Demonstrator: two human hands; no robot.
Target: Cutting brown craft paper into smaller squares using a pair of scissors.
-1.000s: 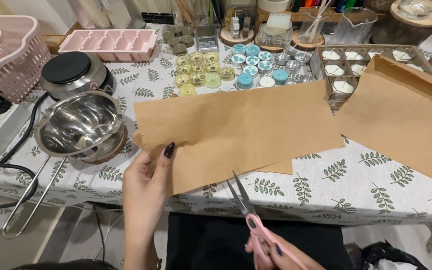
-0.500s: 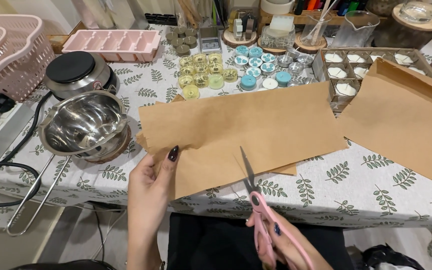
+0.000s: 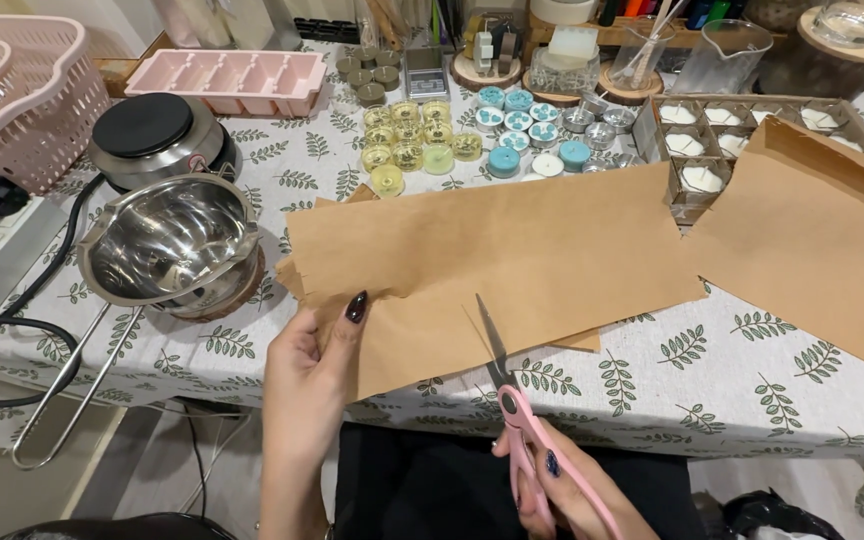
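Observation:
A sheet of brown kraft paper [image 3: 512,250] lies flat on the leaf-patterned tablecloth [image 3: 712,390]. My left hand [image 3: 312,375] pinches its near left edge, thumb on top. My right hand [image 3: 562,480] grips pink-handled scissors [image 3: 512,405] whose open blades sit at the paper's near edge, one blade over the sheet. A larger brown paper piece [image 3: 822,250] lies to the right.
A steel pouring pot [image 3: 167,245] with long handle stands at the left, a round hot plate [image 3: 157,135] behind it. Several small candles in tins [image 3: 472,135], a pink mould tray [image 3: 227,80], pink basket [image 3: 7,90] and cardboard box of white candles [image 3: 712,130] line the back.
The scissors have moved forward to the paper's near edge and their blades now reach into it. My left hand holds the same edge and has barely shifted.

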